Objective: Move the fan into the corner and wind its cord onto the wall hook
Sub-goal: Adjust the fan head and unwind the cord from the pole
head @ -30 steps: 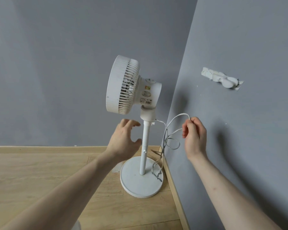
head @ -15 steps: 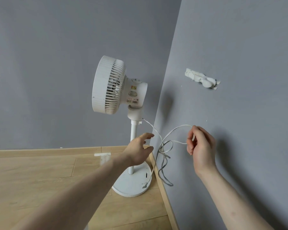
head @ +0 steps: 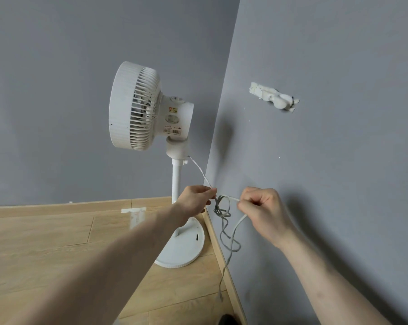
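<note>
A white pedestal fan (head: 149,106) stands upright in the corner where two grey walls meet, its round base (head: 182,249) on the wooden floor. Its thin white cord (head: 230,233) leaves the neck, runs down to my hands and hangs in tangled loops beside the right wall. My left hand (head: 196,200) pinches the cord just below the fan's pole. My right hand (head: 261,209) is closed on the cord a little further right. A white wall hook (head: 277,99) sticks out of the right wall, above and to the right of both hands.
A wooden skirting board (head: 224,261) runs along the foot of the right wall. White tape marks (head: 133,211) lie on the floor near the back wall. A dark object (head: 227,320) shows at the bottom edge.
My left hand has risen from beside the pole and taken hold of the cord. My right hand has dropped closer to it, gathering the loops between them.
</note>
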